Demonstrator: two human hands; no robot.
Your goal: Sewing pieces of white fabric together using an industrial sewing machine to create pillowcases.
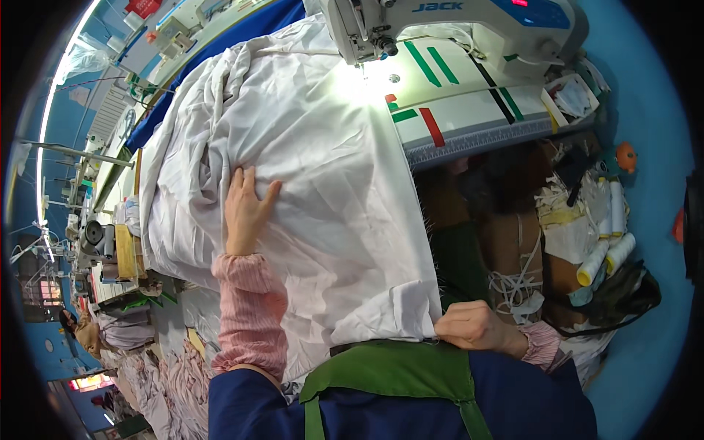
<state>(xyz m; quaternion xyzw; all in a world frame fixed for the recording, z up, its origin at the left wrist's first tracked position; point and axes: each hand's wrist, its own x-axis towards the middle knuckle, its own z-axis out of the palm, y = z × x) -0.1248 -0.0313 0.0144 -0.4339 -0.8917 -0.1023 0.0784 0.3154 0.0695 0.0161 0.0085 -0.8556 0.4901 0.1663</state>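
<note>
A large white cloth [315, 161] covers the left of the sewing table and hangs down to my lap. Its far right part lies beneath the lit needle of a white sewing machine [469, 37]. My left hand [248, 209] rests on the cloth with fingers spread, beside a band of bunched folds. Near my lap, my right hand [471, 325] is closed at the cloth's lower right corner, pinching its edge. A folded-over flap of cloth lies just left of those fingers.
Strips of green, red and black tape mark the machine bed [469, 95], which has a ruler along its front. Thread cones [612, 257] and cloth scraps lie at right below a small white box [572, 99]. Other machines and heaped pale garments [165, 389] stand left; a person sits far off.
</note>
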